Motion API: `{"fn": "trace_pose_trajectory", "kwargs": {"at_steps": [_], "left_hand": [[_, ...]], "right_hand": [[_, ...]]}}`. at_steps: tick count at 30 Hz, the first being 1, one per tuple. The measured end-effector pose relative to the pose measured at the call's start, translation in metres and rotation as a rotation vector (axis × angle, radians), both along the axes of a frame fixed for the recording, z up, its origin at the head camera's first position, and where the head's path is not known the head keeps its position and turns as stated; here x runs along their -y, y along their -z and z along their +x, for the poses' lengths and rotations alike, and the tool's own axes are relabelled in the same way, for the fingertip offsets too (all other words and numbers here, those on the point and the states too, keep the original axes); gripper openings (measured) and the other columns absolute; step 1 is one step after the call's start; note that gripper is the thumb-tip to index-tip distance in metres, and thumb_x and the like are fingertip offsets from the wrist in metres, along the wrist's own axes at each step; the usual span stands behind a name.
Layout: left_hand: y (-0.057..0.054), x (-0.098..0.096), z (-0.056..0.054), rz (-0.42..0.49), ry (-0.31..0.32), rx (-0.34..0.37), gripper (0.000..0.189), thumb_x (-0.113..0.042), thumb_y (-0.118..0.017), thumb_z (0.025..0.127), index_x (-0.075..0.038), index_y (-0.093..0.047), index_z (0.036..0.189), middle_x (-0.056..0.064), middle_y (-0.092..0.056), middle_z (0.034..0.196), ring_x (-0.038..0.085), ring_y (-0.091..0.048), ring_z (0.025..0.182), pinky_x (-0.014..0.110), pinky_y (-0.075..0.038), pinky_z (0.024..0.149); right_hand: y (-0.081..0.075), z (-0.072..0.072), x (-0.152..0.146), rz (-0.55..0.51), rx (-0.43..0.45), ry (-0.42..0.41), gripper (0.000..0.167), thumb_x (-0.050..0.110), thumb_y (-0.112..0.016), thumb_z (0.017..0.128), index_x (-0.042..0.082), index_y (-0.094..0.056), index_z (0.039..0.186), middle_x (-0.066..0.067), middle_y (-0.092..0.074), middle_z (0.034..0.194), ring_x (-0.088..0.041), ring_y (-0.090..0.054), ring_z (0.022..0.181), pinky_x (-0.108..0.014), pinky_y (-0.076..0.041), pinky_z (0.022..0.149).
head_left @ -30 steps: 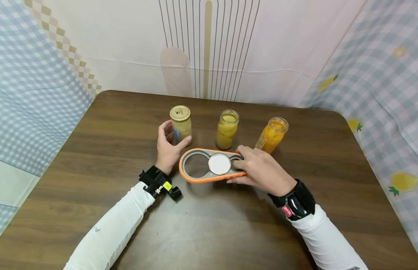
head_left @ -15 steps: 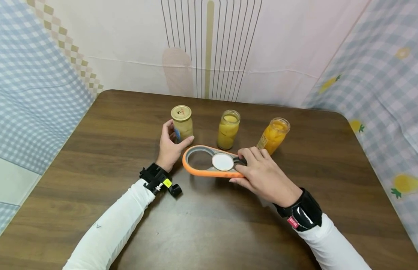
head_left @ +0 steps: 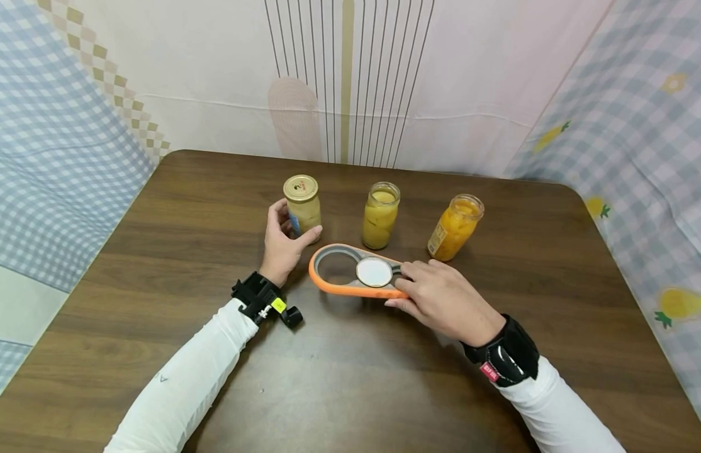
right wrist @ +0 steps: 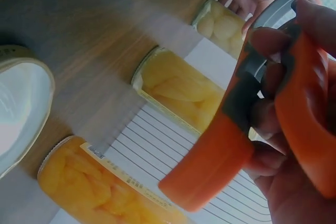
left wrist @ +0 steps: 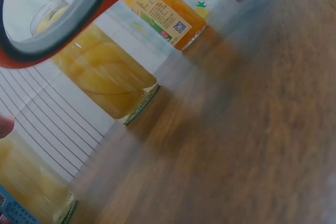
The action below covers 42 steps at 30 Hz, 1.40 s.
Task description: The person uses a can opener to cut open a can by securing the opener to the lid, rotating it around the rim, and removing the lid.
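Close inside the left hand [head_left: 282, 250], holds the lidded jar [head_left: 303, 211] upright; with the right hand [head_left: 442, 296], grips the orange tool [head_left: 353, 290] by its handle — pointed long ways at the left thumb [head_left: 310, 236], with the big ring [head_left: 313, 272] near it, apart from the lid [head_left: 301, 187].

an orange-and-grey ring [left wrist: 89, 6] overlaps the yellow jar [left wrist: 107, 69] — labelled orange jar [left wrist: 168, 14] beyond, pale jar [left wrist: 26, 174] lower left, brown counter [left wrist: 252, 114] rightward.
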State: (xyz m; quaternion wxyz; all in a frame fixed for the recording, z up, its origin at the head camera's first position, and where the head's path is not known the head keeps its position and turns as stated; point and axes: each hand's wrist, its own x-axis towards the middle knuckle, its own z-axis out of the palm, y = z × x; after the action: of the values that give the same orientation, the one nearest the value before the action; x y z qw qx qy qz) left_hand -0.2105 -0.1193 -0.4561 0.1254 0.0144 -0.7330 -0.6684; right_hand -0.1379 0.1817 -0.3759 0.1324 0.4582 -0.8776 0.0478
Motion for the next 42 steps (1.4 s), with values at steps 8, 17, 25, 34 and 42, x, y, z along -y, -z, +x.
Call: {"fn": "trace_pose_trajectory", "kwargs": {"at_steps": [8, 17, 25, 34, 42], "left_hand": [[0.001, 0.000, 0.001, 0.004, -0.008, 0.011, 0.080, -0.014, -0.084, 0.082, -0.008, -0.037, 0.146, 0.015, -0.047, 0.136, 0.024, -0.045, 0.122, 0.039, -0.036, 0.109], [0.000, -0.001, -0.001, 0.002, 0.001, 0.021, 0.083, -0.013, -0.083, 0.083, -0.008, -0.034, 0.149, 0.019, -0.046, 0.140, 0.028, -0.044, 0.128, 0.042, -0.035, 0.113], [-0.011, -0.004, 0.002, 0.013, 0.009, 0.042, 0.083, -0.004, -0.080, 0.084, -0.003, -0.031, 0.151, 0.025, -0.042, 0.144, 0.035, -0.040, 0.131, 0.047, -0.032, 0.115], [-0.027, -0.007, 0.010, 0.023, 0.010, 0.057, 0.080, -0.004, -0.077, 0.085, -0.001, -0.031, 0.150, 0.024, -0.042, 0.144, 0.032, -0.041, 0.131, 0.044, -0.033, 0.115], [-0.009, -0.003, 0.001, 0.019, 0.016, 0.051, 0.081, -0.004, -0.079, 0.085, -0.004, -0.031, 0.151, 0.024, -0.041, 0.142, 0.035, -0.039, 0.131, 0.046, -0.032, 0.112]], "right_hand": [[0.006, 0.000, 0.001, 0.024, -0.013, 0.027, 0.033, 0.046, -0.069, 0.094, 0.016, -0.064, 0.083, 0.001, -0.052, 0.081, -0.019, -0.049, 0.071, -0.032, -0.043, 0.064], [0.009, 0.002, 0.005, 0.065, 0.055, 0.073, 0.031, 0.045, -0.069, 0.095, 0.017, -0.066, 0.083, -0.001, -0.058, 0.088, -0.022, -0.053, 0.079, -0.036, -0.047, 0.070], [0.013, 0.003, 0.006, 0.076, 0.086, 0.069, 0.030, 0.043, -0.070, 0.094, 0.016, -0.067, 0.083, -0.002, -0.058, 0.087, -0.022, -0.051, 0.078, -0.035, -0.046, 0.073], [0.016, 0.003, 0.007, 0.107, 0.117, 0.076, 0.029, 0.043, -0.070, 0.095, 0.016, -0.070, 0.087, -0.004, -0.061, 0.091, -0.023, -0.054, 0.082, -0.038, -0.047, 0.079], [0.021, 0.002, 0.007, 0.110, 0.150, 0.085, 0.026, 0.042, -0.069, 0.096, 0.016, -0.073, 0.093, -0.007, -0.062, 0.098, -0.025, -0.056, 0.088, -0.043, -0.052, 0.089]]}}
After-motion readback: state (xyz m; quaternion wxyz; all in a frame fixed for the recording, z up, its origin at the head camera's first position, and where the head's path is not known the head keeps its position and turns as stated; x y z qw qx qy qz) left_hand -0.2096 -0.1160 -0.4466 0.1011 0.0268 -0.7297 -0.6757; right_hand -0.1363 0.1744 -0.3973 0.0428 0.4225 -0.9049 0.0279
